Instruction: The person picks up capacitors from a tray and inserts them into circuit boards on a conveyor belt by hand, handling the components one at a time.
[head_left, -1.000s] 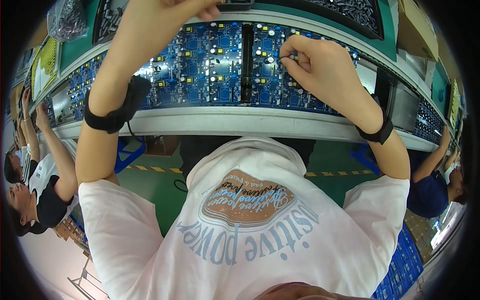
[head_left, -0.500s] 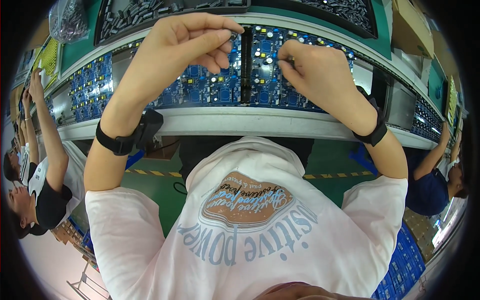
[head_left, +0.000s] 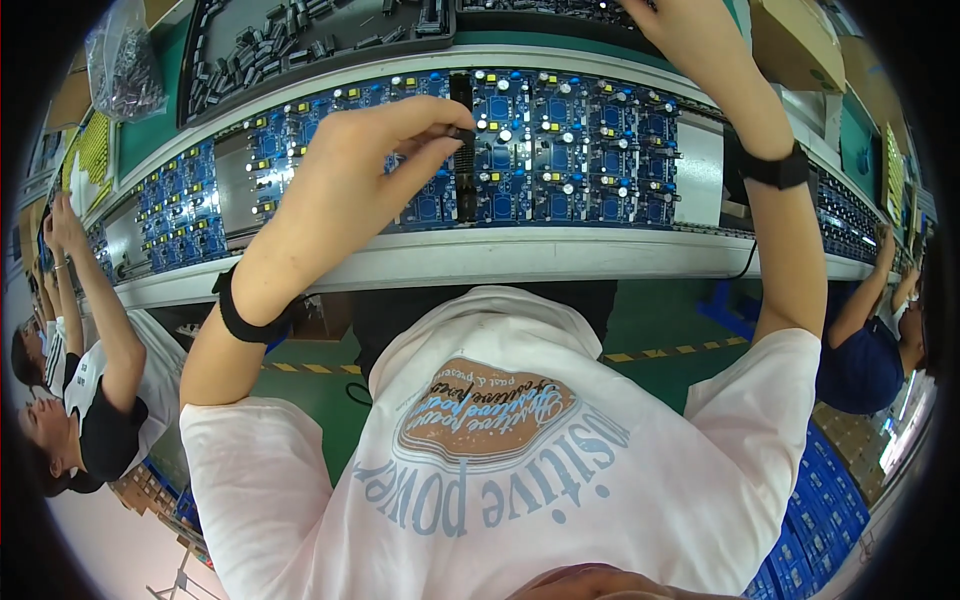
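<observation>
Our left hand (head_left: 350, 190) pinches a small dark part (head_left: 462, 135) over the blue circuit boards (head_left: 570, 145) on the bench (head_left: 520, 255). Our right hand (head_left: 690, 30) reaches the parts tray (head_left: 300, 45); we cannot tell its grip. Many boards already carry components; this part seems not yet seated.

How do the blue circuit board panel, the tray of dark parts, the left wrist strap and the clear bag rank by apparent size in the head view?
1. blue circuit board panel
2. tray of dark parts
3. clear bag and left wrist strap: look alike; nearness makes it unsure.
</observation>
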